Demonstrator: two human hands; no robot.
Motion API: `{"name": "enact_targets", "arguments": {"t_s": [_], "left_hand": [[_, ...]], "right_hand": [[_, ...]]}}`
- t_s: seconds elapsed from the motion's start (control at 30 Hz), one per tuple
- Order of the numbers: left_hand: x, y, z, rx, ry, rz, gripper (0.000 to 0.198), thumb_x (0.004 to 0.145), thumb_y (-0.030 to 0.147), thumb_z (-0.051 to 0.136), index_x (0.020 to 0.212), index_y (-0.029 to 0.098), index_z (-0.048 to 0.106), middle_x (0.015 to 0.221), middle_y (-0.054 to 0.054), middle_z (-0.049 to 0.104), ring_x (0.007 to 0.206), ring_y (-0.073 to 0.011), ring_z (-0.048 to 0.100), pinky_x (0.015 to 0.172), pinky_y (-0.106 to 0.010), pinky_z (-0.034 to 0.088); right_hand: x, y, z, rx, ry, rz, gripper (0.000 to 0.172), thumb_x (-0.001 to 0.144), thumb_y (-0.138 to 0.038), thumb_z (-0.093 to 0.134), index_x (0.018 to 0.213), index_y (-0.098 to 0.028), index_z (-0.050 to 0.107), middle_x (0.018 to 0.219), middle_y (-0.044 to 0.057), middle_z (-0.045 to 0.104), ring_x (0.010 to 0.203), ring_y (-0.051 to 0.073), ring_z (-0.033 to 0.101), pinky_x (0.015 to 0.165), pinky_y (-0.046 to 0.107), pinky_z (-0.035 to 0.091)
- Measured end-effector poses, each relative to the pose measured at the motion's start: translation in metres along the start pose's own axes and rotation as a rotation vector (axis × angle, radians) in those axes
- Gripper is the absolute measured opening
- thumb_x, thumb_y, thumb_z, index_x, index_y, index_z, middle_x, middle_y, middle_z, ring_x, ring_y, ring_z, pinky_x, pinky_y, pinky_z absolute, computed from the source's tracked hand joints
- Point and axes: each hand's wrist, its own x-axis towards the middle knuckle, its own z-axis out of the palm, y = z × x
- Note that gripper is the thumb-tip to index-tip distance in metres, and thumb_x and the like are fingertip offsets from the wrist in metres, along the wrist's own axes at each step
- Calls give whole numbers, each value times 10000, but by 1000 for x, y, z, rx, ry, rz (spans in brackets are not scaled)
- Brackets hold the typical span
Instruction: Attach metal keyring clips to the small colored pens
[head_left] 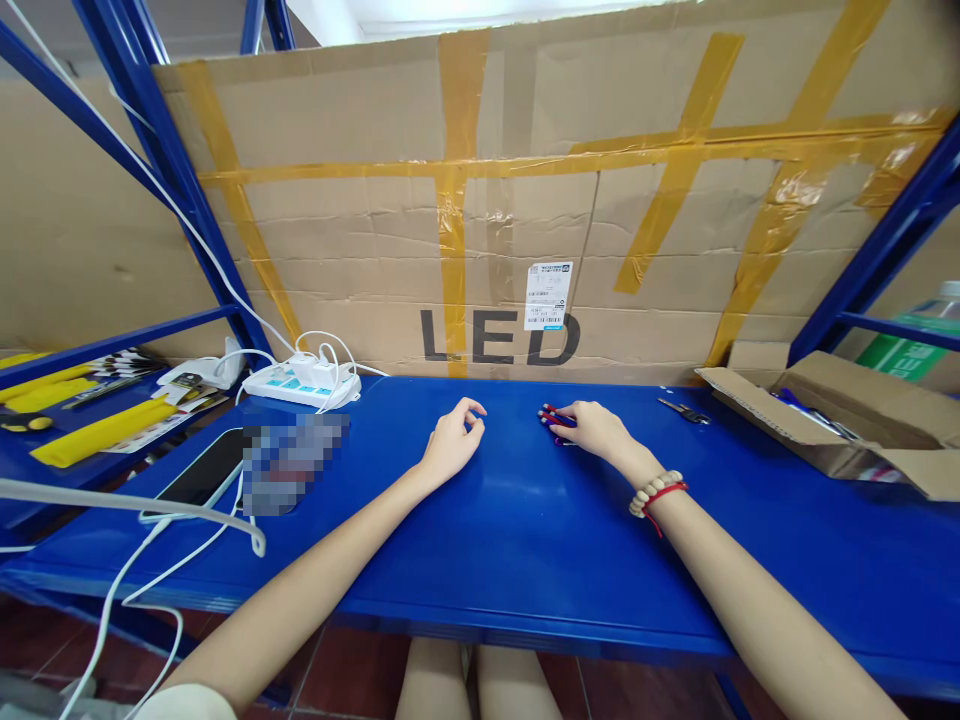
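My right hand [598, 432] is at the middle right of the blue shelf, its fingers closed over a few slim pens [556, 416] in red and blue with pale ends. The hand covers most of their length, so their exact number cannot be made out. A beaded bracelet and a red cord circle that wrist. My left hand [454, 440] rests on the shelf [510, 540] to the left, fingers loosely curled and a gap between thumb and fingertips. Nothing shows in it. To the right of my right hand lies a key [684, 411].
A large cardboard sheet [360, 250] marked LED stands behind. An open cardboard box [817, 420] with pens is at the right. On the left are a white power strip [300, 382], a phone [202, 475], cables and yellow-wrapped items [105, 432]. Blue posts [885, 240] flank the shelf.
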Motion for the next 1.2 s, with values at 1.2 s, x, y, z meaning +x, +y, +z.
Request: {"name": "enact_targets", "arguments": {"t_s": [1.2], "left_hand": [[-4, 0, -5, 303, -309, 400, 308, 867, 229, 448, 1120, 319, 600, 1255, -13, 545, 1144, -179, 503, 949, -331, 355]], "right_hand": [[-10, -28, -1, 149, 37, -525, 128, 791, -305, 603, 860, -220, 671, 852, 22, 639, 772, 151, 589, 687, 241, 403]]}}
